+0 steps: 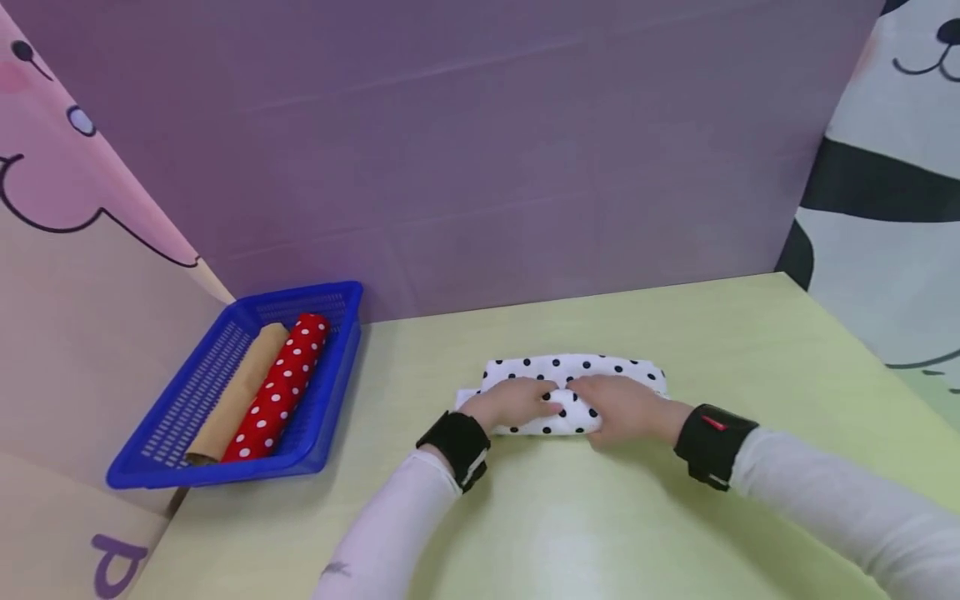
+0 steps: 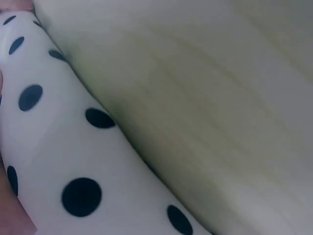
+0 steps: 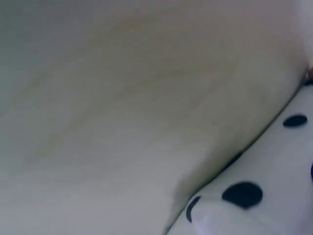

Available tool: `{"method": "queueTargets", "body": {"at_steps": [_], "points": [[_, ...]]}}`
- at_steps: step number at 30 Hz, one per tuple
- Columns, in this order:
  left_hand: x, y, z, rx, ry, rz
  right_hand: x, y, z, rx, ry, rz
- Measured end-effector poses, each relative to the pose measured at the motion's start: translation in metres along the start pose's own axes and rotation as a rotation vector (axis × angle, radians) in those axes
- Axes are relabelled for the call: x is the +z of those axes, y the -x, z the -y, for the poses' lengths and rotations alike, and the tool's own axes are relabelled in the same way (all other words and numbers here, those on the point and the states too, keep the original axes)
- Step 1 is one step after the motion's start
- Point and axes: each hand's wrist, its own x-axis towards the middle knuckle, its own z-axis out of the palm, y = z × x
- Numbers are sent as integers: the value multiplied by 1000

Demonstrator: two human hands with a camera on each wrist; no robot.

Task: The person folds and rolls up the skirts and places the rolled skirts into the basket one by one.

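Observation:
A white cloth with black dots (image 1: pixel 572 418) lies on the pale table in the head view, partly rolled or folded into a long bundle. My left hand (image 1: pixel 516 401) grips its near part left of the middle, thumb on the near side. Close beside it, my right hand (image 1: pixel 624 408) holds the same near part, fingers over the top. Both hands hide some of the cloth. In the left wrist view the dotted cloth (image 2: pixel 54 147) fills the left side, with bits of skin at the edge. The right wrist view has the cloth (image 3: pixel 279 161) at lower right.
A blue plastic basket (image 1: pixel 347 367) stands at the table's left side. In it lie a tan roll (image 1: pixel 240 392) and a red roll with white dots (image 1: pixel 279 392), side by side. A purple backdrop (image 1: pixel 480 167) rises behind the table (image 1: pixel 750 350), with printed panels left and right.

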Motion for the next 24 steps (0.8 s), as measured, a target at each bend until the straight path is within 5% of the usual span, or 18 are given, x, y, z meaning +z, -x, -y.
{"method": "queueTargets", "body": {"at_steps": [6,15,20,24], "points": [[-1,-6,8,-39,130,44,6,4,6,-45,158,-81],[-5,-6,10,-126,290,132,7,5,13,-19,203,-60],[0,2,7,-8,199,118,5,3,10,-51,213,-30],[6,9,5,121,-55,11,3,-2,8,-76,188,2]]}}
